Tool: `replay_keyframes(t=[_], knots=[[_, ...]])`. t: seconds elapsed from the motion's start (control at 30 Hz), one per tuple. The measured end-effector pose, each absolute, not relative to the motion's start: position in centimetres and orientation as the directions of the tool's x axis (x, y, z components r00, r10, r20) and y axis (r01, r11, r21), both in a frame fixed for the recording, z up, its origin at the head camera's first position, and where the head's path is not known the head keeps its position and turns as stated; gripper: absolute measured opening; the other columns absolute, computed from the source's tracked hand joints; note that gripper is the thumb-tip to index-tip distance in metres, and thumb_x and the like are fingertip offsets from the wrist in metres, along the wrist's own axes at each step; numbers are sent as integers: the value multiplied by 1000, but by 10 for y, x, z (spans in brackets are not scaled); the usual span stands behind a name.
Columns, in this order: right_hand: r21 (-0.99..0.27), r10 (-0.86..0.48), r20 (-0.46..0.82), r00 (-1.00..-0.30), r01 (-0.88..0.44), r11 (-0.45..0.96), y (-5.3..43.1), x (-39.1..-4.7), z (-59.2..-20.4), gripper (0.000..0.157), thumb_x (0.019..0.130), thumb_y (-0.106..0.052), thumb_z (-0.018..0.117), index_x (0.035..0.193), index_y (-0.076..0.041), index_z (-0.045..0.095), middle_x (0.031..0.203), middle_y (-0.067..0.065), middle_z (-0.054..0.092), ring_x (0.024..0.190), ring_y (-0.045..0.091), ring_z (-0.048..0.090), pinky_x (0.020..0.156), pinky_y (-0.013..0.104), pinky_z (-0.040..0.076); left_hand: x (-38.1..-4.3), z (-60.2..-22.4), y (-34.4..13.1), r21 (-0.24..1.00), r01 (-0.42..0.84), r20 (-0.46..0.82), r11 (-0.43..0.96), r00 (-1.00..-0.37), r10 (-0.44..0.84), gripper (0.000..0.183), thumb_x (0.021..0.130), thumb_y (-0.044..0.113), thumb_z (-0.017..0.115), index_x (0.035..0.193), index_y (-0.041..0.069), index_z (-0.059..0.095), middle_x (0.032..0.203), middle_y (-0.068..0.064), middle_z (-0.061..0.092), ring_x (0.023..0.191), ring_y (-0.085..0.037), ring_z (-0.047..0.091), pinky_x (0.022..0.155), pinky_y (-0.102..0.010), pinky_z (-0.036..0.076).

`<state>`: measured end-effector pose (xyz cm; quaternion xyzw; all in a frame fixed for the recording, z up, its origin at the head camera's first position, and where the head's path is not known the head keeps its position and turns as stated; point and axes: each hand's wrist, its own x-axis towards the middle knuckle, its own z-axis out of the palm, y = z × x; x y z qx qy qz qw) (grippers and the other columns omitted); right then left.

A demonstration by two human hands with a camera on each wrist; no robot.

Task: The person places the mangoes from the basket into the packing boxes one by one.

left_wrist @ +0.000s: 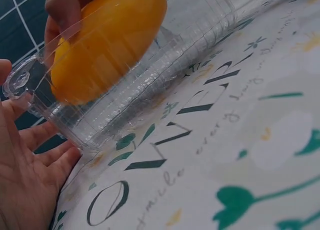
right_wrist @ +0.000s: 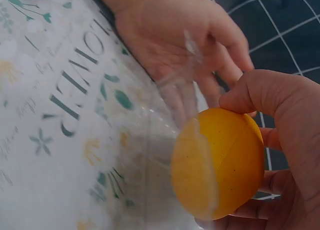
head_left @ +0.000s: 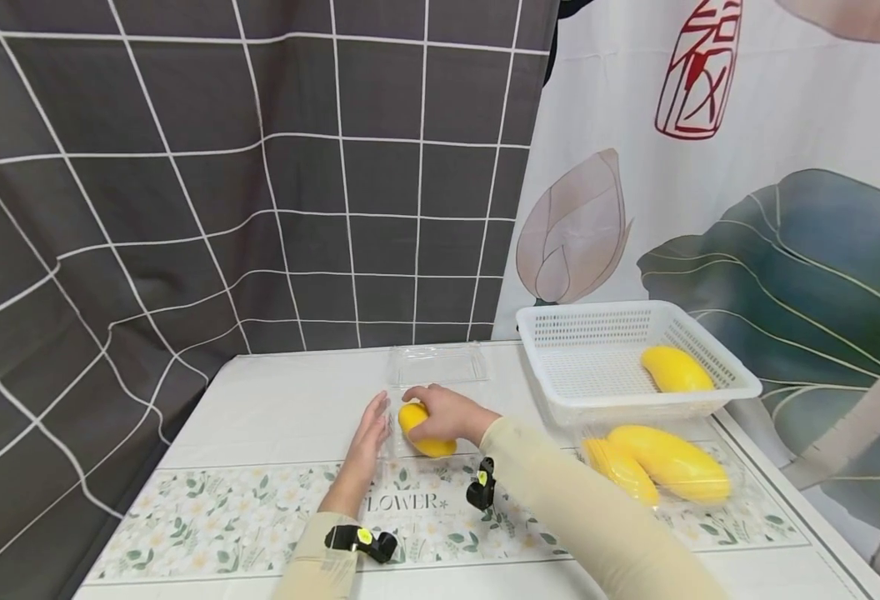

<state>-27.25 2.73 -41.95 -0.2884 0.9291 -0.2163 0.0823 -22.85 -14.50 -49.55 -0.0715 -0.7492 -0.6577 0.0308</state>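
Note:
My right hand (head_left: pixel 447 414) grips a yellow mango (head_left: pixel 436 448), thumb on one side and fingers round the other. In the left wrist view the mango lies tilted inside the walls of a clear plastic box (left_wrist: pixel 125 109), close above its bottom. The box's see-through lid (head_left: pixel 440 364) is folded back toward the curtain. My left hand (head_left: pixel 368 433) stands at the box's left end with its fingers stretched out. Its fingertips are right at the clear wall in the left wrist view. Part of the mango is covered by the right hand from the head view.
A white slotted basket (head_left: pixel 560 400) at the back right has one mango (head_left: pixel 677 369) in it. In front of it, two mangoes (head_left: pixel 668 462) lie in clear plastic packaging. A dark grid curtain (head_left: pixel 380 175) hangs behind the table (head_left: pixel 290 400), which has a floral printed band.

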Motion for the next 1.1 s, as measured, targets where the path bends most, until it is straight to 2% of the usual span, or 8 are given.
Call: replay_keyframes(t=[0.1,0.23,0.4,0.5,0.63,0.8,0.97,1.1], knots=[[-460,-575,-26,-818,-501,733,23,-271,-426,64,68,-36,68,128,-22,50,99,-3,54,77,10,52,68,25,45,-229,-497,-144,974,160,151,158,-986,67,47,101,30,24,147,22,18,151,-3,20,135,-25,24,108,-43,23],[-472,-583,-24,-812,-505,723,19,-270,-434,67,67,-37,69,129,-22,49,96,-4,53,75,9,51,66,24,45,-228,-497,-141,960,140,133,242,-990,42,46,101,35,25,146,30,19,151,-2,20,131,-30,31,107,-52,20],[-488,-571,-36,-820,-484,726,17,-267,-438,68,68,-35,70,131,-20,48,95,-4,52,73,9,51,66,24,46,-226,-498,-139,954,108,107,280,-994,21,45,100,38,24,144,37,19,150,2,20,131,-28,31,107,-55,17],[-497,-561,-53,-826,-466,732,16,-266,-438,69,69,-35,71,131,-20,47,97,-2,53,74,9,52,67,24,47,-226,-497,-139,957,124,119,264,-992,35,45,101,37,24,145,35,19,151,0,20,132,-28,29,107,-54,16],[-507,-564,-82,-822,-453,733,17,-267,-436,71,70,-35,72,134,-20,44,102,-1,53,78,9,52,71,25,47,-215,-477,-137,960,133,122,248,-991,59,48,101,33,25,147,22,18,151,-9,19,133,-33,26,107,-55,15],[-531,-578,-124,-806,-438,725,24,-265,-424,74,76,-41,69,139,-18,38,118,5,53,96,14,54,85,32,46,-220,-487,-139,953,100,96,287,-995,25,47,100,37,25,147,29,18,151,-2,21,132,-30,30,106,-57,15],[-527,-578,-38,-815,-475,705,50,-277,-402,70,81,-44,65,139,-17,37,129,11,50,114,24,50,92,42,44,-227,-497,-141,952,70,74,299,-997,-3,48,99,43,25,146,35,19,150,5,22,132,-27,31,106,-58,13],[-532,-510,80,-856,-469,704,86,-295,-378,62,83,-36,65,136,-17,40,121,11,55,104,25,55,86,40,47,-226,-497,-140,951,75,82,300,-997,-10,51,96,51,26,144,38,20,149,9,22,133,-24,28,107,-55,13]])
